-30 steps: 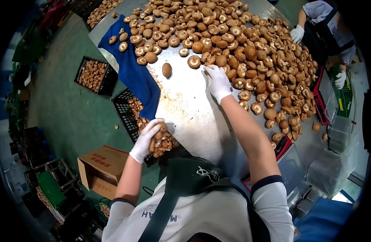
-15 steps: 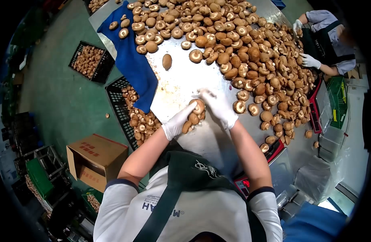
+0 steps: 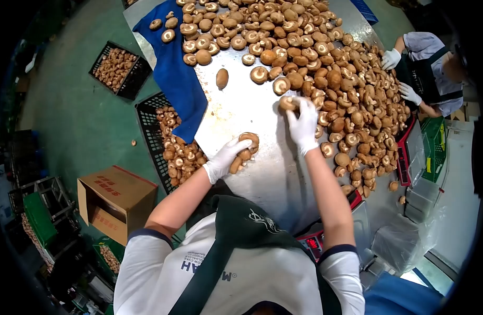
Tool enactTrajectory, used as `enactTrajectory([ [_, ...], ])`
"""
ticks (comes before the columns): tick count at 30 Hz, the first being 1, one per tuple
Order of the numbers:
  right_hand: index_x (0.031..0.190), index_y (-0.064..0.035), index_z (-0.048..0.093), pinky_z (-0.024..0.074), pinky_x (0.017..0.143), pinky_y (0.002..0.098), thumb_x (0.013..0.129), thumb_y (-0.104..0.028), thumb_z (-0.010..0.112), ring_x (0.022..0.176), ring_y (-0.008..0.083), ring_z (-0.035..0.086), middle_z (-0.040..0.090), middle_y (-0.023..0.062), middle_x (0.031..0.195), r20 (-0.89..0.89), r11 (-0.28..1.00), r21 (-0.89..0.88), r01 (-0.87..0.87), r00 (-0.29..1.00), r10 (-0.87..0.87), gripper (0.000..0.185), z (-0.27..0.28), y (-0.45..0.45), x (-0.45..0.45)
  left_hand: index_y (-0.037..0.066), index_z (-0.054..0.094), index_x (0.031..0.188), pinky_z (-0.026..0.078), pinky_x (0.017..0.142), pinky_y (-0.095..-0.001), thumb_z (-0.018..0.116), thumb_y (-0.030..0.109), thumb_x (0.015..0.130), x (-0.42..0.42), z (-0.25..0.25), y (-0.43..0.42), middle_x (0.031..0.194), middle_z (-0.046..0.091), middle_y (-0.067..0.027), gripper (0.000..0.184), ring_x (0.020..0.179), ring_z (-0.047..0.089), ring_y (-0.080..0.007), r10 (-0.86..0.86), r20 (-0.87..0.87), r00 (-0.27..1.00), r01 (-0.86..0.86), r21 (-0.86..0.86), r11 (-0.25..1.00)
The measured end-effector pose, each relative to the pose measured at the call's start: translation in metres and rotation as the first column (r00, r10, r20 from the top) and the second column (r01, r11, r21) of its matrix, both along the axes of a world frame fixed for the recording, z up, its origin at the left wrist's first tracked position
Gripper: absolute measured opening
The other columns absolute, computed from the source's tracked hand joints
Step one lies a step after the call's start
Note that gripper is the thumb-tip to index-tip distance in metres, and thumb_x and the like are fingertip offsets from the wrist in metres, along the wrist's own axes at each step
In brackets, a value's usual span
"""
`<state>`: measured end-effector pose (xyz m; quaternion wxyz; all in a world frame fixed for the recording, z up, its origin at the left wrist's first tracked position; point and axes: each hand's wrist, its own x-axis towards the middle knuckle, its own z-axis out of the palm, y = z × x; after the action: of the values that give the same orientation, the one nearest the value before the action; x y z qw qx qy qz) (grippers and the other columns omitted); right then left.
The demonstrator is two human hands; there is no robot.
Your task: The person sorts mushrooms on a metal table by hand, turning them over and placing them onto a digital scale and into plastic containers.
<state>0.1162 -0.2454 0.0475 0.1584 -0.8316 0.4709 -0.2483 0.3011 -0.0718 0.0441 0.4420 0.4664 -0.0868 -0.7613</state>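
Note:
My left hand [image 3: 224, 160], in a white glove, is closed round several brown shiitake mushrooms [image 3: 249, 139] low over the metal table [image 3: 252, 107]. Farther out, at the near edge of the big mushroom pile [image 3: 331, 80], my right hand [image 3: 304, 126] grips a single shiitake mushroom [image 3: 287, 103] between thumb and fingers. One loose mushroom [image 3: 222, 79] lies by itself on the bare metal, left of the pile. A blue cloth [image 3: 179, 84] hangs over the table's left edge.
Black crates of mushrooms stand at the left, one crate [image 3: 147, 113] against the table and another crate [image 3: 134, 84] on the floor. An open cardboard box [image 3: 123, 194] sits below. Red scales [image 3: 404, 152] line the right side, where a co-worker [image 3: 428, 71] handles the pile.
My right hand has moved away from my left hand, outward to the pile's edge, and now has a mushroom in its fingers. My left hand keeps its mushrooms.

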Motion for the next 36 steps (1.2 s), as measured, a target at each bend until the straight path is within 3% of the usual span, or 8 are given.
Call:
enactTrajectory([
  [5,0.132,0.0033,0.048,0.0446,0.103,0.0335,0.09,0.004,0.058,0.122,0.0221,0.055,0.058,0.015,0.127,0.517,0.811,0.563,-0.161,0.834,-0.193,0.044,0.015,0.068,-0.004,0.013,0.056,0.125,0.047,0.046,-0.0204,0.058,0.03,0.097,0.001,-0.008,0.008,0.084,0.06,-0.0019,0.033,0.062,0.055,-0.0067,-0.001,0.009,1.0,0.001,-0.042,0.999],
  [16,0.145,0.0024,0.039,0.0473,0.1,0.0316,0.098,-0.006,0.054,0.12,0.0196,0.055,0.054,0.0138,0.132,0.715,0.598,0.683,-0.419,0.549,-0.433,0.05,0.018,0.115,-0.025,0.009,0.053,0.13,0.046,0.047,-0.0195,0.058,0.031,0.094,-0.001,0.035,0.028,0.084,0.059,-0.0043,0.042,0.059,0.054,-0.0087,-0.058,0.169,0.984,0.076,-0.101,0.992],
  [19,0.145,0.0016,0.041,0.0483,0.097,0.0294,0.101,-0.012,0.052,0.117,0.0182,0.056,0.055,0.0126,0.131,0.709,0.547,0.702,-0.456,0.515,-0.481,0.047,0.011,0.121,-0.03,0.011,0.055,0.12,0.043,0.047,-0.0223,0.055,0.038,0.096,0.024,0.018,0.066,0.085,0.058,-0.0038,0.035,0.066,0.054,-0.0087,0.009,-0.047,0.999,-0.006,0.064,0.998],
  [21,0.143,0.0037,0.04,0.0445,0.105,0.0368,0.102,-0.019,0.053,0.122,0.0242,0.055,0.054,0.015,0.134,0.683,0.511,0.727,-0.458,0.556,-0.473,0.049,0.021,0.126,-0.028,0.014,0.052,0.119,0.042,0.046,-0.0224,0.043,0.06,0.097,0.034,0.02,0.086,0.088,0.058,-0.0052,0.052,0.068,0.055,-0.0107,0.071,-0.243,0.967,-0.113,-0.166,0.98],
  [23,0.139,0.0028,0.048,0.0492,0.096,0.0295,0.097,-0.012,0.056,0.116,0.0195,0.057,0.059,0.0135,0.128,0.706,0.536,0.7,-0.472,0.57,-0.42,0.045,0.022,0.134,-0.021,0.011,0.045,0.132,0.047,0.051,-0.0177,0.02,0.087,0.084,0.041,0.018,0.114,0.1,0.058,-0.0093,0.094,0.077,0.058,-0.0182,0.118,-0.171,0.978,-0.093,0.144,0.985],
  [30,0.137,-0.0091,0.053,0.0513,0.09,0.0395,0.088,-0.026,0.068,0.099,0.0323,0.065,0.066,0.0195,0.107,0.205,0.708,0.499,-0.5,0.862,0.463,0.055,0.059,0.172,0.026,0.007,0.033,0.151,0.051,0.094,-0.0384,0.032,0.074,0.094,0.009,0.01,0.1,0.142,0.049,-0.0145,0.088,0.106,0.062,-0.0254,-0.042,-0.127,0.991,0.057,0.113,0.992],
  [33,0.138,-0.0038,0.052,0.0525,0.091,0.0347,0.088,-0.02,0.069,0.102,0.0274,0.066,0.065,0.0187,0.114,0.302,0.575,0.682,-0.451,0.89,0.341,0.055,0.057,0.122,0.027,0.005,0.05,0.135,0.051,0.095,-0.0326,0.043,0.049,0.102,0.008,-0.004,0.095,0.123,0.061,-0.0124,0.056,0.107,0.062,-0.0203,-0.083,-0.361,0.929,0.102,0.034,0.994],
  [36,0.138,0.0021,0.05,0.0428,0.107,0.0407,0.089,-0.026,0.067,0.12,0.0315,0.057,0.057,0.0202,0.133,0.089,0.8,0.599,-0.038,0.996,-0.02,0.059,0.072,0.026,0.021,0.004,0.058,0.115,0.051,0.072,-0.0271,0.045,0.052,0.099,-0.006,-0.006,0.088,0.097,0.063,-0.0083,0.052,0.084,0.062,-0.0165,-0.149,-0.249,0.957,0.147,-0.026,0.989],
])
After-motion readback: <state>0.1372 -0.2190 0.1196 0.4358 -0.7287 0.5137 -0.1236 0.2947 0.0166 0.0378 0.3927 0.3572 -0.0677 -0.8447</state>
